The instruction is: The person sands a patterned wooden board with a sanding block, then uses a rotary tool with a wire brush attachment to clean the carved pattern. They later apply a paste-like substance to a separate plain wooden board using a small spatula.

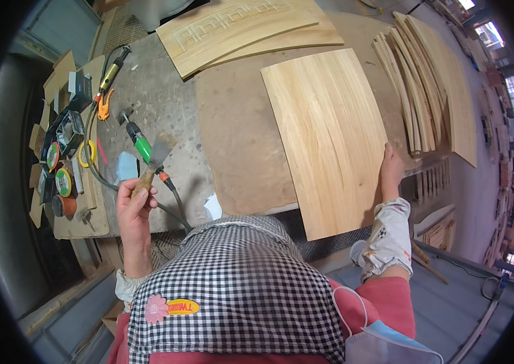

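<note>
My left hand [136, 204] grips a flat brush-like tool [147, 178] by its wooden handle. Its fan-shaped head is blurred, so I cannot tell bristles from a blade. Just beyond lies a green and black air die grinder [141, 144] with a hose attached. My right hand [392, 170] holds the right edge of a pale wooden panel [330, 145], fingers hidden beneath it. The panel's plain face is up, and its near end reaches past the table edge. Under part of it, a brown sheet [243, 136] covers the worktable [166, 91].
Carved wooden panels [239, 27] overlap at the back. More boards [414, 91] lean in a stack at the right. Along the left are a brass-coloured air tool [111, 75], an orange blow gun [105, 107], abrasive discs [63, 182] and a looping hose [95, 168].
</note>
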Available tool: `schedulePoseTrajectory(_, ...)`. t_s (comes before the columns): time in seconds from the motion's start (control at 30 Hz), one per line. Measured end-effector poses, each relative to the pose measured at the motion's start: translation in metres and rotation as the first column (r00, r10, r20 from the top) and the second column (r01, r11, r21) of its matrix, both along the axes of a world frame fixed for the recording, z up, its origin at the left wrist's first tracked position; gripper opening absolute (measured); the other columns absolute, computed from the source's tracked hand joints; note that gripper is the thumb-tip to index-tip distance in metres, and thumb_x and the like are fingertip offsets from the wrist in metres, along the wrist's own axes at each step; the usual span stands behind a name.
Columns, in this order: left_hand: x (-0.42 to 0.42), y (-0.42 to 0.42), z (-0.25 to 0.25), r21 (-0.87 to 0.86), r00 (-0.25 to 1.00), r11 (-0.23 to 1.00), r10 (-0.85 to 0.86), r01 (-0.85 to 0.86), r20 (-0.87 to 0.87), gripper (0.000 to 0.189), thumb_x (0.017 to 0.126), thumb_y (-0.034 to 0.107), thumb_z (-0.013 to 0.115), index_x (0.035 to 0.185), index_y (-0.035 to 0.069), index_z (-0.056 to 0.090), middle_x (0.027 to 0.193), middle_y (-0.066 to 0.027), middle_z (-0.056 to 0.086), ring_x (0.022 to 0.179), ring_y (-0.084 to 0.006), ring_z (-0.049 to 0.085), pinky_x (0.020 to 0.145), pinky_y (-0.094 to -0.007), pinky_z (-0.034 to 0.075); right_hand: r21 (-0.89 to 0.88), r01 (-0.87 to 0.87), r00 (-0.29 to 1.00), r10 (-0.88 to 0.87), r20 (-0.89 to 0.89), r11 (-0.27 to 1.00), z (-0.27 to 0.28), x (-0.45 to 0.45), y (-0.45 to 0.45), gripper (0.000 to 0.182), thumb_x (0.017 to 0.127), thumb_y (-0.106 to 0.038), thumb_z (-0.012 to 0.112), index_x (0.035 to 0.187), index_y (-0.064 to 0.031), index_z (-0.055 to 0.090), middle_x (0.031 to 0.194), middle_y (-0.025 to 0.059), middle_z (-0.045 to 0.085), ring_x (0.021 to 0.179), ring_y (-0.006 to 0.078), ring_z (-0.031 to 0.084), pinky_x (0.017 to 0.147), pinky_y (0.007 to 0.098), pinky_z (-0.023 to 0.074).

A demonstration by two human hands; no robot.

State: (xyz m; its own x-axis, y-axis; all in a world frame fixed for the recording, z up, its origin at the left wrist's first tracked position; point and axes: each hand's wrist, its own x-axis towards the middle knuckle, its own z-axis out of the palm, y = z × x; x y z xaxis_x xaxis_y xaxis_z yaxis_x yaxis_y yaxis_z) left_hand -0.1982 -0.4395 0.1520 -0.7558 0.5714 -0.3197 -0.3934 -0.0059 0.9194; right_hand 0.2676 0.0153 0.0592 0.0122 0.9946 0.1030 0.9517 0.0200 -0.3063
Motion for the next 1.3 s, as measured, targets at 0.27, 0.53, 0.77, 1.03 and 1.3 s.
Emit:
schedulePoseTrajectory(0.27,-0.001,-0.015,-0.012,-0.009,0.992,0.999,0.039,-0.038,0.124,0.02,0.103,0.011,0.061,0.122,0.004,0.058,0.103,-0.0099,0.066,0.082,-0.0128,0.061,0.074,-0.0266,0.053,-0.15,0.058,0.995,-0.07,-0.076,0.987,-0.069,0.025,-0.015,0.065,0.107,-0.055,0.043,0.114,0.0016,0.074,0.113,0.0301,0.071,0.109,0.0491,0.066,0.095,0.0556,0.0487)
schedulePoseTrajectory(0.53,0.025,0.008,0.002,-0.059,0.985,0.998,0.023,-0.013,0.174,0.032,0.103,0.01,0.062,0.134,0.001,0.058,0.102,-0.0103,0.068,0.08,-0.0132,0.061,0.075,-0.0272,0.053,-0.159,-0.011,0.973,-0.026,-0.228,0.987,-0.082,0.023,0.024,0.055,0.108,-0.044,0.047,0.12,0.0041,0.072,0.117,0.0269,0.073,0.111,0.0438,0.067,0.094,0.0471,0.0513)
schedulePoseTrajectory(0.77,0.035,0.004,-0.007,-0.101,0.96,0.995,0.025,0.003,0.279,0.023,0.106,0.019,0.062,0.125,0.007,0.062,0.09,-0.0002,0.069,0.072,-0.0076,0.065,0.065,-0.0215,0.053,0.252,-0.294,0.93,0.215,0.298,0.922,-0.076,0.043,0.055,0.037,0.102,-0.024,0.059,0.118,0.0053,0.073,0.113,0.0243,0.074,0.108,0.0435,0.068,0.091,0.0495,0.0536)
schedulePoseTrajectory(1.03,0.007,-0.037,-0.016,-0.054,0.951,0.996,0.079,-0.065,0.298,0.024,0.108,0.02,0.057,0.126,0.004,0.062,0.083,0.0033,0.06,0.067,-0.0045,0.053,0.06,-0.0188,0.042,0.172,-0.697,0.715,0.69,0.109,0.696,-0.058,-0.112,-0.093,0.034,0.096,-0.013,0.063,0.124,0.0051,0.064,0.129,0.0253,0.062,0.124,0.0449,0.055,0.106,0.0532,0.0451)
schedulePoseTrajectory(1.3,-0.13,-0.134,-0.034,0.102,0.863,0.879,0.425,-0.466,0.274,0.026,0.106,0.019,0.059,0.129,0.007,0.06,0.088,0.0013,0.063,0.069,-0.0061,0.055,0.065,-0.0206,0.045,-0.026,-0.837,0.548,0.835,-0.055,0.547,-0.082,-0.225,-0.28,0.043,0.092,-0.023,0.067,0.127,0.0019,0.061,0.134,0.0242,0.058,0.132,0.0483,0.047,0.111,0.0613,0.0382)
